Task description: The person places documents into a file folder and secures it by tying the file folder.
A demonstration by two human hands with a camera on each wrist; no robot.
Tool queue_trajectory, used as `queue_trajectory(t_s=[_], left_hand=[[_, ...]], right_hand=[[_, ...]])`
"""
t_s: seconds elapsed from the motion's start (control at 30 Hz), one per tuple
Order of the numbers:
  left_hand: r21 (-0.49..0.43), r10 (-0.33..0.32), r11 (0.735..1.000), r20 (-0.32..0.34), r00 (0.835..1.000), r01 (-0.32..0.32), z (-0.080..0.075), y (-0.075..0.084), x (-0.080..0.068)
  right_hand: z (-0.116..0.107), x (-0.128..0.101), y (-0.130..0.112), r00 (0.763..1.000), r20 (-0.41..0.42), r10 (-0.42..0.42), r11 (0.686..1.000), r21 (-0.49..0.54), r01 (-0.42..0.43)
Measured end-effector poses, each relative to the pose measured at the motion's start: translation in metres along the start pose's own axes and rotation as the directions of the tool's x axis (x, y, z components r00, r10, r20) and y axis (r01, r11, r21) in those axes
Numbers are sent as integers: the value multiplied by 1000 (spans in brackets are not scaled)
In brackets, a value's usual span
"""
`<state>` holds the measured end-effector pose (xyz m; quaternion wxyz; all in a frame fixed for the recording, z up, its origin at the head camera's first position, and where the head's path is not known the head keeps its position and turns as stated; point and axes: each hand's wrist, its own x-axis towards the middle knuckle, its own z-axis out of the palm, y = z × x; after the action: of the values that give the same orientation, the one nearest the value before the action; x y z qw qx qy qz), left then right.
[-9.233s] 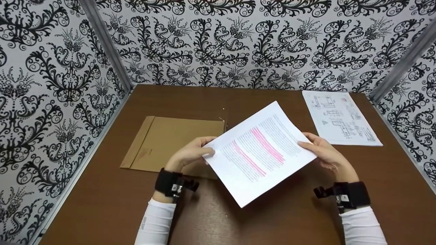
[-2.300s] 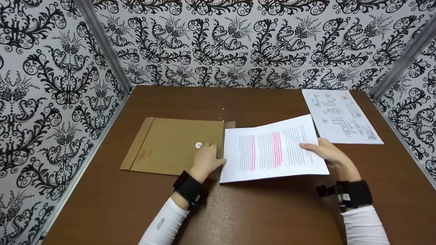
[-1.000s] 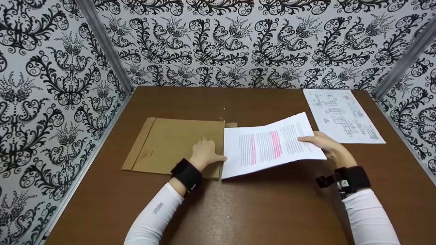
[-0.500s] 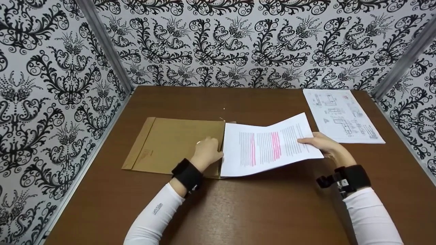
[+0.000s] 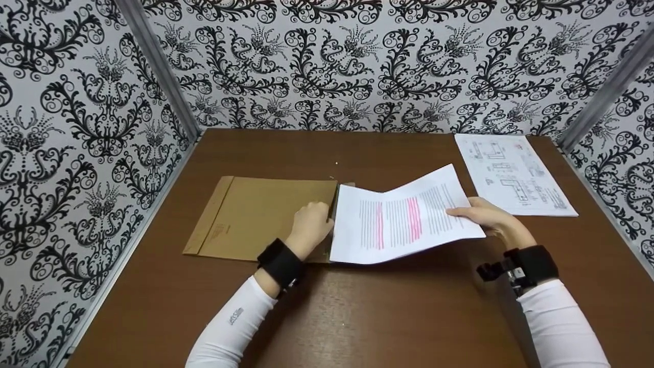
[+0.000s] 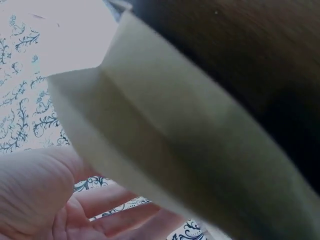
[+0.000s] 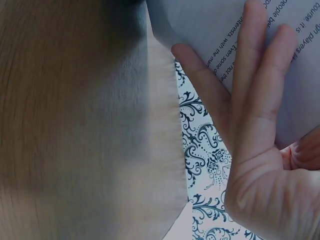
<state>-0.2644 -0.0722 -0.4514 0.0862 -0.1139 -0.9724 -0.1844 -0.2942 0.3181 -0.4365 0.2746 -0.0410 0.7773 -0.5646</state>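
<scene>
Since half a second back the sheet [image 5: 403,217] has slid a bit further left, its edge now right at the envelope [image 5: 265,217] mouth, and its far side bows up more. Right hand [image 5: 490,220] pinches the sheet's right edge, thumb on top, fingers flat underneath in the wrist view. Left hand [image 5: 311,227] sits on the envelope by its opening, just left of the sheet; its wrist view shows the flap [image 6: 165,145] lifted over loosely spread fingers. Envelope lies flat on the table [image 5: 388,317]. Another printed page [image 5: 513,174] lies beyond the right hand, well apart.
</scene>
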Motion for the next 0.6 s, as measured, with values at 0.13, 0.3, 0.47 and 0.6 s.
queue_trajectory(t_s=[0.13,0.3,0.47,0.6], left_hand=[[2,6,1000,-39,999,-6,-1,1,-1],[0,15,1000,-60,998,-15,-3,2,-2],[-3,17,1000,-50,999,-17,-4,1,-2],[3,16,1000,-41,999,-16,-4,1,-2]], right_hand=[[-1,0,-2,1000,21,-16,1000,8,16],[1,1,-5,1000,22,-20,1000,9,20],[3,1,-8,1000,17,0,1000,3,0],[2,2,-10,1000,7,18,1000,1,-18]])
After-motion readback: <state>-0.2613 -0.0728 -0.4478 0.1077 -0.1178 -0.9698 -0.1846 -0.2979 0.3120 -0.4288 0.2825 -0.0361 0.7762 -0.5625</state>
